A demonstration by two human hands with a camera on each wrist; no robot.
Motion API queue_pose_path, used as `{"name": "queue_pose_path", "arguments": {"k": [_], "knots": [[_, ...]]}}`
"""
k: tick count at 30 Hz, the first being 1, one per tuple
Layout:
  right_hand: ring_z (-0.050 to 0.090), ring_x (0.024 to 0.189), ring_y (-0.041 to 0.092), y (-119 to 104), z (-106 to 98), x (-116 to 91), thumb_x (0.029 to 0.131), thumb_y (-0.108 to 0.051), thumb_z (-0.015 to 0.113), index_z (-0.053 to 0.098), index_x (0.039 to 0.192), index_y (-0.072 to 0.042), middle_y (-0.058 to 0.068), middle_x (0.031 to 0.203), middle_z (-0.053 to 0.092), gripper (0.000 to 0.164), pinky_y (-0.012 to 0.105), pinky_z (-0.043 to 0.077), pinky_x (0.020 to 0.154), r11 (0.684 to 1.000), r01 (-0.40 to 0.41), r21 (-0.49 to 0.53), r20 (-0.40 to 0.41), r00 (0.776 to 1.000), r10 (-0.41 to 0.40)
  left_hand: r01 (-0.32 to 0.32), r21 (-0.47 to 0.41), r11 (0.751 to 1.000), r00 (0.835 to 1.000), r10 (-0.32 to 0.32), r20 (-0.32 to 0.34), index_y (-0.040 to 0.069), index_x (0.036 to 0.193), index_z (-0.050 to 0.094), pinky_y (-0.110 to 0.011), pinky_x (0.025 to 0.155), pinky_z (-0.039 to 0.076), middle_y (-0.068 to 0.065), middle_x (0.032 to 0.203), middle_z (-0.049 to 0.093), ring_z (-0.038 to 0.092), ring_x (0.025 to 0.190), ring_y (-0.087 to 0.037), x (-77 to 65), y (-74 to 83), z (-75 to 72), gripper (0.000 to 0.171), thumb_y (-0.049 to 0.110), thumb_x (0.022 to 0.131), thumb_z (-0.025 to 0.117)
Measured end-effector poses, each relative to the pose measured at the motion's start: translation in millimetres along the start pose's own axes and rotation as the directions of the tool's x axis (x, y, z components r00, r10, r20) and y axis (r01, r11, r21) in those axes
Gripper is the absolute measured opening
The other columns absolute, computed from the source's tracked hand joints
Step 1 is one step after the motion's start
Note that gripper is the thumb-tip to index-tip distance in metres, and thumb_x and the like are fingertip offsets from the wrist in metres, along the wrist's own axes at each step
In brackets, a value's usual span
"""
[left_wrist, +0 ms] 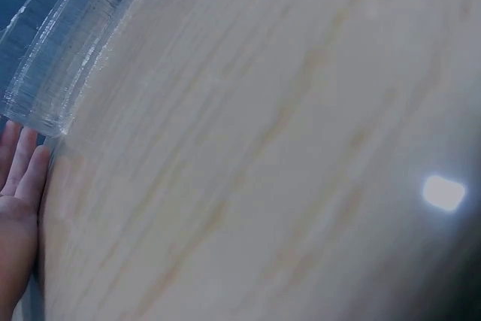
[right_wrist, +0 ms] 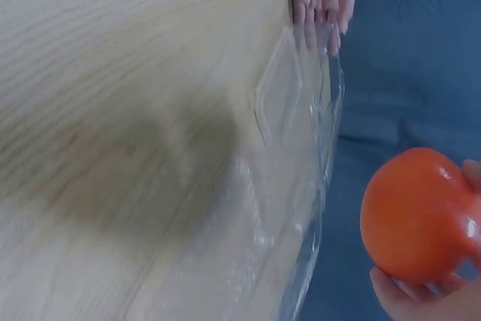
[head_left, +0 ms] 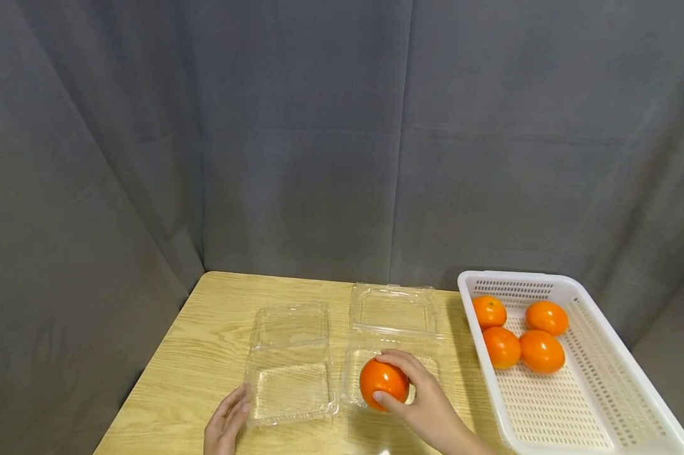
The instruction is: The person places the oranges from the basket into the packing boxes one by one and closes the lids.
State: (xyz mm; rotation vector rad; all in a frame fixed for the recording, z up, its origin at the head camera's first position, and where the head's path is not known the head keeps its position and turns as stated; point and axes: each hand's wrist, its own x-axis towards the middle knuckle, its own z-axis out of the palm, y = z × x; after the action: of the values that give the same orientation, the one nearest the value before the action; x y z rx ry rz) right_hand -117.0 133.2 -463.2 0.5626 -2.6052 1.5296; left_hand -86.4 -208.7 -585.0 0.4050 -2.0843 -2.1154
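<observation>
My right hand [head_left: 424,398] grips an orange [head_left: 384,383] between thumb and fingers, close over the base of the right clear plastic clamshell box [head_left: 397,309]. In the right wrist view the orange [right_wrist: 415,212] shows glossy and round, bulging near the fingers. My left hand [head_left: 227,420] has its fingertips right at the left edge of the other clear clamshell box [head_left: 290,385]. Its fingers [left_wrist: 31,178] look nearly straight beside that box's wall in the left wrist view. Both boxes lie with their lids folded back, away from me.
A white perforated plastic basket [head_left: 580,404] stands at the right of the wooden table [head_left: 171,373], with several oranges [head_left: 542,351] grouped toward its far left part. Grey curtains [head_left: 296,145] hang behind the table and along its left side.
</observation>
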Motion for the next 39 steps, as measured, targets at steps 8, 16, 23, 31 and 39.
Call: {"name": "queue_pose_path", "arguments": {"k": [8,16,23,31,39], "knots": [[0.056,0.120,0.026,-6.7,29.6,12.5,0.084,-0.024,0.081,0.062,0.126,-0.021,0.000,0.136,0.055,0.046,0.038,0.053,0.094,0.998,-0.008,0.062,0.074,0.997,0.004,-0.003,0.000,1.000,1.000,0.003,0.007,-0.008,0.142,0.042,-0.007,0.092,0.041,0.003,0.133,0.053,0.052,0.111,0.008,-0.7,0.1,-0.5,0.053,0.024,0.102,0.057],[0.056,0.120,0.029,-18.4,62.4,23.8,0.087,-0.026,0.078,0.061,0.128,-0.018,0.000,0.138,0.053,0.045,0.039,0.052,0.094,0.994,0.022,0.105,0.133,0.990,-0.036,-0.023,-0.021,1.000,1.000,0.023,-0.010,-0.011,0.141,0.043,-0.008,0.092,0.043,0.005,0.129,0.057,0.054,0.108,0.007,0.5,-0.4,0.4,0.052,0.018,0.102,0.058],[0.058,0.117,0.027,-29.6,91.1,32.8,0.089,-0.029,0.077,0.061,0.129,-0.018,-0.001,0.138,0.053,0.045,0.036,0.053,0.091,0.989,-0.001,0.151,0.182,0.983,-0.027,-0.033,-0.007,0.999,0.999,0.033,-0.021,-0.012,0.140,0.044,-0.007,0.092,0.042,-0.002,0.132,0.056,0.054,0.108,0.007,-0.9,1.1,2.3,0.051,0.019,0.101,0.059],[0.058,0.117,0.027,-38.7,123.6,41.5,0.089,-0.029,0.076,0.060,0.129,-0.017,0.001,0.136,0.054,0.045,0.037,0.054,0.089,0.992,-0.011,0.125,0.193,0.981,-0.013,-0.031,0.007,0.999,0.999,0.032,-0.022,-0.010,0.140,0.045,-0.007,0.091,0.042,0.012,0.126,0.056,0.054,0.108,0.008,-1.6,0.4,1.7,0.051,0.024,0.102,0.057],[0.060,0.109,0.022,-42.1,156.1,52.8,0.087,-0.025,0.078,0.061,0.126,-0.015,0.000,0.130,0.056,0.044,0.030,0.056,0.081,0.988,-0.091,0.125,0.185,0.980,0.067,-0.044,-0.066,0.997,0.999,0.043,-0.017,-0.014,0.139,0.044,-0.011,0.089,0.047,0.022,0.117,0.060,0.057,0.106,0.006,-0.3,0.2,1.7,0.053,0.018,0.100,0.060]]}}
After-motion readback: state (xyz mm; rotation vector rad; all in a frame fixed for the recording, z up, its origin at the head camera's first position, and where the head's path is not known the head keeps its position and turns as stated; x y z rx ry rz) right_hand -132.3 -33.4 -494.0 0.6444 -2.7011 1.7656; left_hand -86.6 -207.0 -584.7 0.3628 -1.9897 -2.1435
